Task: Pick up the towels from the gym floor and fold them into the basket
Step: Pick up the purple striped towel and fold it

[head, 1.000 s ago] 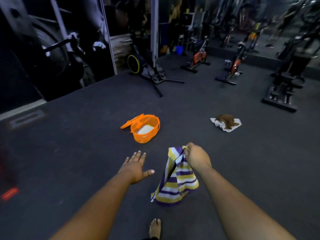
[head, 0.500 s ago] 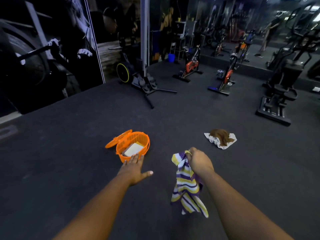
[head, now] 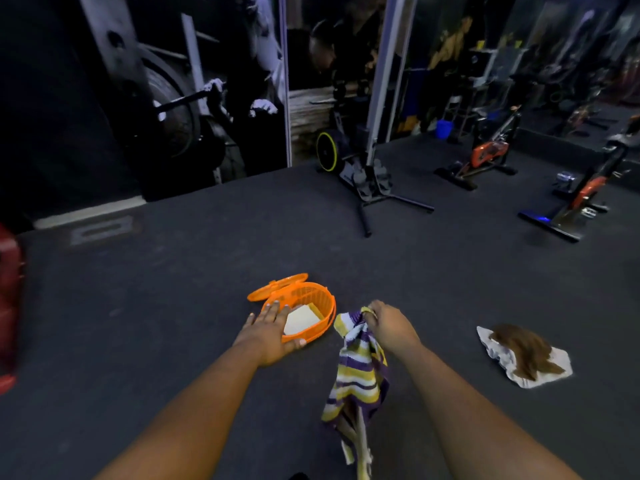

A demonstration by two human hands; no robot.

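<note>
My right hand [head: 389, 322] grips the top corner of a purple, yellow and white striped towel [head: 358, 372], which hangs down off the floor. Just to its left stands a small orange basket [head: 323, 308] with its lid flipped open behind it and a pale folded cloth [head: 302, 320] inside. My left hand [head: 272, 329] is stretched out flat, fingers straight, over the basket's near left rim. A brown and white towel [head: 523, 355] lies crumpled on the dark floor at the right.
Exercise bikes [head: 485, 157] and a machine stand [head: 367, 181] with splayed legs are at the back. A dark mural wall [head: 156, 98] runs along the left. A red object [head: 8, 306] sits at the left edge.
The view has swung to the right and closer to the basket. My left hand has reached forward over the basket's rim. The striped towel still hangs from my right hand.
</note>
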